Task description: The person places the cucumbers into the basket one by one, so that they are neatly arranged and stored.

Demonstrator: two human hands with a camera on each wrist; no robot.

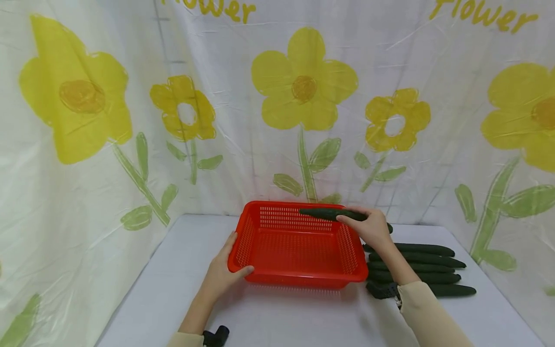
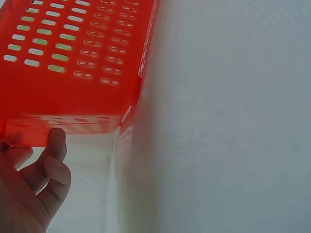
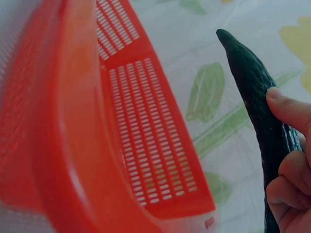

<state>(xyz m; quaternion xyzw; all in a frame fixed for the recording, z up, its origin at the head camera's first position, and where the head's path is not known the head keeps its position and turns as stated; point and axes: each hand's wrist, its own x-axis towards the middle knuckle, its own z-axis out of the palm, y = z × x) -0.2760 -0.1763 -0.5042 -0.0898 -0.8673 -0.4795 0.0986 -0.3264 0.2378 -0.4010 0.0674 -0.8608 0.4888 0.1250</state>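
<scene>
The right hand (image 1: 367, 225) grips a cucumber (image 1: 322, 213); the left hand (image 1: 221, 272) holds the rim of a red basket (image 1: 299, 278) between both hands. More cucumbers (image 1: 433, 260) lie beside the right forearm. Beyond the hands, yellow lettering (image 1: 487, 20) reads "Flower".

Small booth-like enclosure, wider room type unclear, glossy white plastic-looking curtain (image 1: 236, 164) on three sides, printed with large yellow green-stemmed flowers (image 1: 305, 50) and yellow cursive "Flower" lettering (image 1: 483, 17), smooth white table (image 1: 299, 320) within.

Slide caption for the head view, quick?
Left hand on a red basket, right hand holding a cucumber, more cucumbers lying to the basket's right.
</scene>
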